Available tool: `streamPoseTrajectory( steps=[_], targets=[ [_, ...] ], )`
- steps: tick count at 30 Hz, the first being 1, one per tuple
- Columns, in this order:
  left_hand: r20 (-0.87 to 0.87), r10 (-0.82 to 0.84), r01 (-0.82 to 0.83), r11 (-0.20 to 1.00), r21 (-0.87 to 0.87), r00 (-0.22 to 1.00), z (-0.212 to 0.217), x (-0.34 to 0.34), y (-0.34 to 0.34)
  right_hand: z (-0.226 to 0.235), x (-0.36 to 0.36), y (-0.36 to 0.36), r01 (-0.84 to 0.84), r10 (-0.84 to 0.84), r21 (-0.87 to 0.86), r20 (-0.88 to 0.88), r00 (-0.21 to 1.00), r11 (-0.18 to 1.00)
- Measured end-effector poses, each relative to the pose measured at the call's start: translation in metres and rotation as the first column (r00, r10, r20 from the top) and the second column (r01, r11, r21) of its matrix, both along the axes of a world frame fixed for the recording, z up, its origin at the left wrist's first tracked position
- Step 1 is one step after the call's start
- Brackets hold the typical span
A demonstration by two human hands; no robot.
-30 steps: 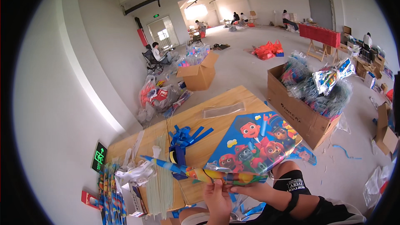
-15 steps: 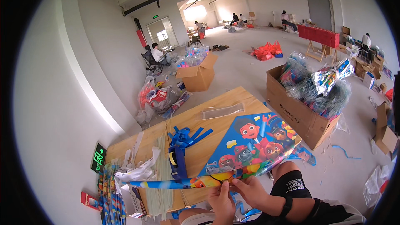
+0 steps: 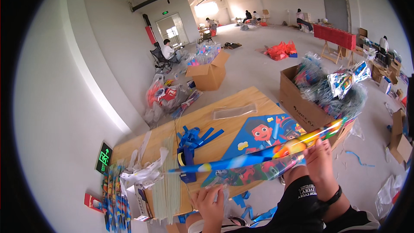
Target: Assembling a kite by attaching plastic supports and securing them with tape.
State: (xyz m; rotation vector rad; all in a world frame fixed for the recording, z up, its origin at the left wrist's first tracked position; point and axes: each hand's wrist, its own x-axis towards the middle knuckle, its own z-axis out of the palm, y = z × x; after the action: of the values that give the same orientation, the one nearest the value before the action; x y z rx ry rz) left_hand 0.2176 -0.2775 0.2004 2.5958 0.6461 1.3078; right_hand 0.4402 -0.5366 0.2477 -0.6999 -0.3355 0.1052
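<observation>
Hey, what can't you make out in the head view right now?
All in the head view:
Rolled sheet: print smeared by blur.
Flat printed sheet: middle hidden by the rolled sheet.
Big cardboard box: inside bottom hidden by wrapped bundles.
Distant people: hands too small.

a slim blue-and-yellow printed roll [image 3: 258,155] slants up rightward

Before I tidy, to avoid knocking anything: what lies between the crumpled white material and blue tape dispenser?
In the head view, thin pale sticks, with the tip of the rolled sheet over them.
</observation>
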Motion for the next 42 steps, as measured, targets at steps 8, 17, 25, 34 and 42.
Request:
streamPoseTrajectory(
  steps=[8, 17, 25, 34, 42],
  targets=[
    [0.036, -0.292, 0.273, 0.834, -0.479, 0.956, 0.007, -0.004, 0.015, -0.002, 0.039, -0.085, 0.191, -0.19, -0.035, 0.026, 0.981, 0.981],
    [0.304, -0.227, 0.378, 0.508, -0.774, 0.925, -0.037, -0.008, 0.021, 0.016, 0.058, -0.124, 0.259, -0.256, -0.014, 0.104, 0.961, 0.966],
    [0.181, -0.363, 0.365, 0.541, -0.758, 0.914, -0.041, -0.022, 0.03, 0.007, 0.073, -0.158, 0.188, -0.167, -0.106, 0.176, 0.97, 0.976],
    [0.185, -0.366, 0.297, 0.281, -0.913, 0.912, -0.043, -0.027, 0.028, 0.007, 0.074, -0.157, 0.179, -0.14, -0.206, 0.193, 0.971, 0.962],
    [0.028, -0.458, 0.246, 0.424, -0.871, 0.889, -0.054, -0.029, 0.027, 0.009, 0.069, -0.137, 0.164, -0.114, -0.278, 0.186, 0.976, 0.946]
  ],
)
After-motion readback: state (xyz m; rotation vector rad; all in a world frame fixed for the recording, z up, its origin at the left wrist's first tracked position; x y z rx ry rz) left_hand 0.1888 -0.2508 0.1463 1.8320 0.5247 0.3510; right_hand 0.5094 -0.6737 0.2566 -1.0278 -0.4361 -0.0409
